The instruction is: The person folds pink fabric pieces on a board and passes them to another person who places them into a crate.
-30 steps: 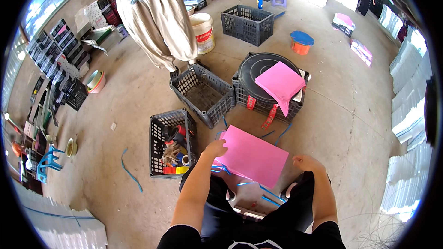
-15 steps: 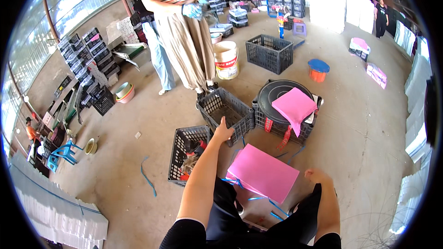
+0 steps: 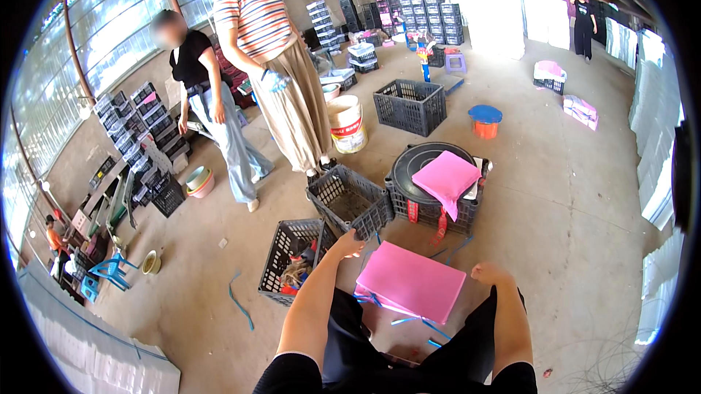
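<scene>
My left hand (image 3: 349, 245) is at the near side of a black plastic crate (image 3: 342, 191), thumb and fingers apart, with nothing visible in it. My right hand (image 3: 491, 274) hangs beside the right corner of a stack of pink sheets (image 3: 413, 281), fingers curled in and nothing showing in them. Blue strapping (image 3: 426, 327) lies around the stack's near edge. Left of my left arm, another black crate (image 3: 272, 268) holds gloves or rags and red items. Beyond the pink stack, a round black lid (image 3: 403, 169) rests on a crate, with a folded pink sheet (image 3: 447, 177) on top.
Two people stand ahead on the left, one in a striped shirt (image 3: 255, 21) beside a white bucket (image 3: 347, 124). Farther off are a large black crate (image 3: 410, 107) and an orange bucket with blue lid (image 3: 485, 121). A blue strap (image 3: 238, 303) lies on the floor at left.
My left hand has drawn back from the black crate's rim toward me. My right hand stays beside the pink stack. The view has tilted up, and the two people have shifted apart.
</scene>
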{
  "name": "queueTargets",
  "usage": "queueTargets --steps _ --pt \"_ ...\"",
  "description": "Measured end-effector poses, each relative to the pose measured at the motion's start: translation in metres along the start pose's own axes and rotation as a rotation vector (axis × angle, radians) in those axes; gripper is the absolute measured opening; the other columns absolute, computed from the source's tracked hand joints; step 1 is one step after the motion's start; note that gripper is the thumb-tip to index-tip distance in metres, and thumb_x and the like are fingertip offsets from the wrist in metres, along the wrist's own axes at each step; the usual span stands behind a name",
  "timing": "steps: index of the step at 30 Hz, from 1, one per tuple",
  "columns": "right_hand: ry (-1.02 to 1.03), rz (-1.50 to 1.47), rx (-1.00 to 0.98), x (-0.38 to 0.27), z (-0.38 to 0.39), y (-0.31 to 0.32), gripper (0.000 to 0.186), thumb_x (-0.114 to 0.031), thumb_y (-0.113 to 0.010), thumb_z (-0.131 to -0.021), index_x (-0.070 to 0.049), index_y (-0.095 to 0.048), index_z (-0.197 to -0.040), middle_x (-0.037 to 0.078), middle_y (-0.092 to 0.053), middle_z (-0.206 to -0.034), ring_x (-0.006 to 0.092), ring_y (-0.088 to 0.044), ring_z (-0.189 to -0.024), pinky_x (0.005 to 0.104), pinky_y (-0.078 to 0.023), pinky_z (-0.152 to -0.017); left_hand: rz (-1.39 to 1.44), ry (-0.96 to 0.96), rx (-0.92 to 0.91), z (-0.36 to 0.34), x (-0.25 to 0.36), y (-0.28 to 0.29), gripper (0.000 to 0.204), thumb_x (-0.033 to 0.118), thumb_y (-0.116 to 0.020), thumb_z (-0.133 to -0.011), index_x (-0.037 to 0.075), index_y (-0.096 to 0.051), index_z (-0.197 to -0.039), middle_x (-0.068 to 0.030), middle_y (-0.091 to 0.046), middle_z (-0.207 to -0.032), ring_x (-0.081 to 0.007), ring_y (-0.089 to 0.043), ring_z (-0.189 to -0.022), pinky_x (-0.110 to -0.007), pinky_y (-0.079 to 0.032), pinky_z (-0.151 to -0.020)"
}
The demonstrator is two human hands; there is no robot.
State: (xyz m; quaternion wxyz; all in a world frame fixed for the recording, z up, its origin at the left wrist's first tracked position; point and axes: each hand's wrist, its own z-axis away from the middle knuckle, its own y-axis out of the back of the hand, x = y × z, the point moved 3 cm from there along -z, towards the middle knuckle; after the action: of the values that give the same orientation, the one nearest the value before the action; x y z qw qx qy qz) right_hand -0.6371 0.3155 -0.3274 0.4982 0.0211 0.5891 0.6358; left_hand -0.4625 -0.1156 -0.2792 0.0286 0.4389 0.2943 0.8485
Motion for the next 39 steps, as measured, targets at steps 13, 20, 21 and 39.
queueTargets --steps 13,20,21,39 --pt "-0.159 0.041 -0.145 0.026 -0.005 0.000 0.026 -0.030 -0.052 -0.082 -0.012 -0.065 -0.096 0.009 -0.066 -0.092 0.0248 -0.061 -0.088 0.0384 -0.047 -0.075 -0.459 0.235 -0.150 -0.023 -0.056 -0.036 0.093 0.032 -0.061 -0.075 0.001 -0.004 -0.141 -0.0250 -0.063 -0.096 -0.0330 -0.065 -0.083 -0.037 -0.049 -0.079" --pt "-0.054 0.190 -0.086 0.014 -0.069 -0.051 0.028 -0.030 -0.054 -0.082 -0.012 -0.063 -0.102 0.014 -0.064 -0.098 0.0307 -0.060 -0.090 0.0402 -0.047 -0.077 -0.185 -0.041 0.122 -0.069 -0.066 0.000 0.089 0.027 -0.059 -0.076 0.016 -0.001 -0.143 -0.0333 -0.056 -0.105 -0.0457 -0.055 -0.099 -0.045 -0.044 -0.086" --pt "-0.004 0.131 -0.096 -0.002 -0.070 -0.052 0.028 -0.030 -0.055 -0.082 -0.011 -0.063 -0.102 0.015 -0.064 -0.098 0.0308 -0.060 -0.090 0.0402 -0.047 -0.077 -0.194 -0.043 0.121 -0.070 -0.064 0.003 0.089 0.027 -0.059 -0.076 0.016 -0.001 -0.143 -0.0334 -0.056 -0.105 -0.0458 -0.055 -0.099 -0.045 -0.044 -0.086" --pt "0.019 0.128 -0.126 -0.039 -0.073 -0.020 0.040 -0.031 -0.057 -0.080 -0.005 -0.060 -0.111 0.016 -0.061 -0.108 0.0317 -0.057 -0.102 0.0395 -0.044 -0.089 -0.530 -0.210 0.028 -0.095 -0.078 -0.035 0.083 0.030 -0.059 -0.079 0.004 -0.010 -0.141 -0.0304 -0.056 -0.108 -0.0425 -0.055 -0.100 -0.046 -0.042 -0.087"
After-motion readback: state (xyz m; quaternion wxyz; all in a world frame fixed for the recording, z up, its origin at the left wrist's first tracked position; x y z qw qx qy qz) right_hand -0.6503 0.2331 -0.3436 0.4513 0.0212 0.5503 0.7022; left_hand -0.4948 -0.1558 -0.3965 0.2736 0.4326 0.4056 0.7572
